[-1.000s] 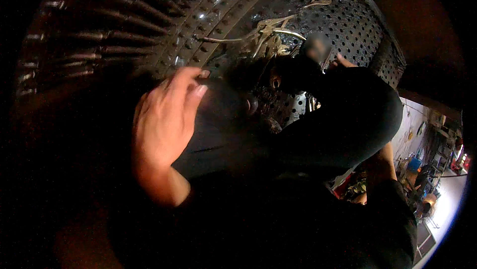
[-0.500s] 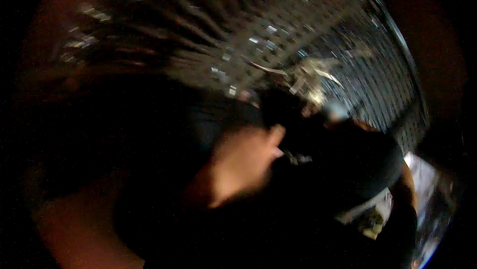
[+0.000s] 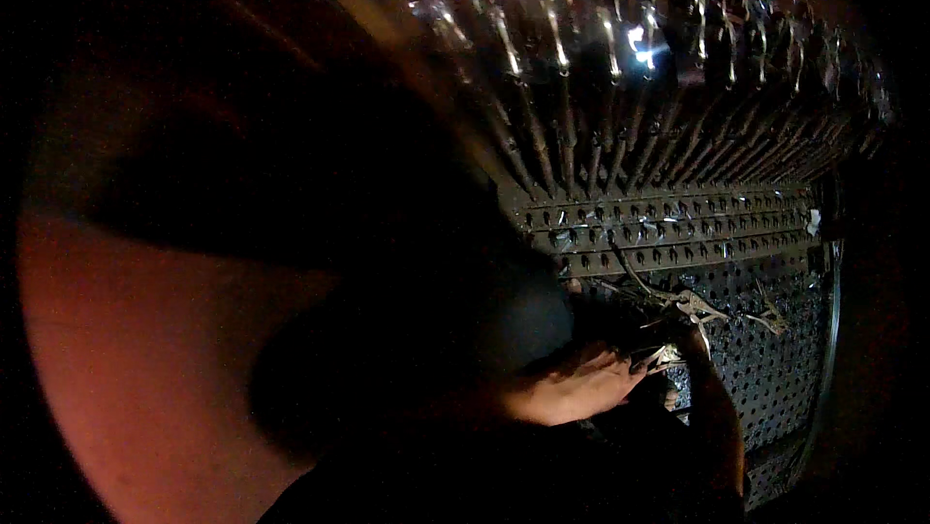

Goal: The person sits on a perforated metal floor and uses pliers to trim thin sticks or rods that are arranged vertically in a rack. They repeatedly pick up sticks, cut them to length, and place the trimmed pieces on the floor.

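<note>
Left hand (image 3: 578,389) now by pale strands (image 3: 697,307), grip unclear.

No text, label, brand, number or sign can be read anywhere in this view
</note>
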